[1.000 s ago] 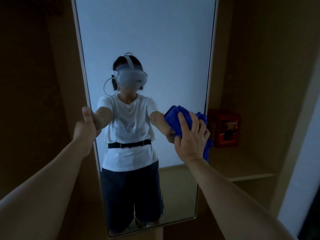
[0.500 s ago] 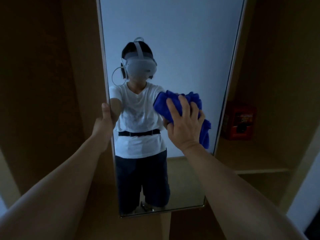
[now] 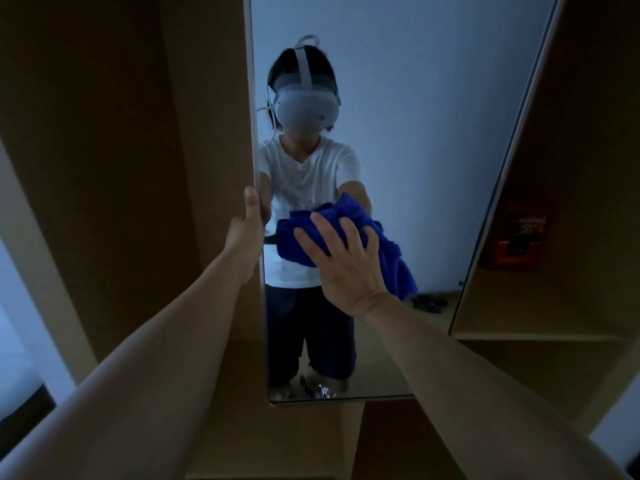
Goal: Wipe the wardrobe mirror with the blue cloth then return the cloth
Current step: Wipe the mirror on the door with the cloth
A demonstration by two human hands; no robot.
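Observation:
The tall wardrobe mirror [image 3: 433, 98] fills the middle of the view and reflects a person in a white shirt wearing a headset. My right hand [image 3: 343, 265] presses the bunched blue cloth [image 3: 391, 258] flat against the glass at mid height, left of centre. Part of the cloth hangs down to the right of my hand. My left hand [image 3: 247, 233] grips the mirror's left edge, thumb up along the frame.
Brown wardrobe panels flank the mirror on both sides. To the right a shelf [image 3: 540, 336] holds a red box [image 3: 519, 235]. Pale wall shows at the far left and lower right.
My right hand has slid the cloth leftwards and a little down across the glass. The view has shifted, so the mirror sits further right. My left hand keeps its hold on the edge.

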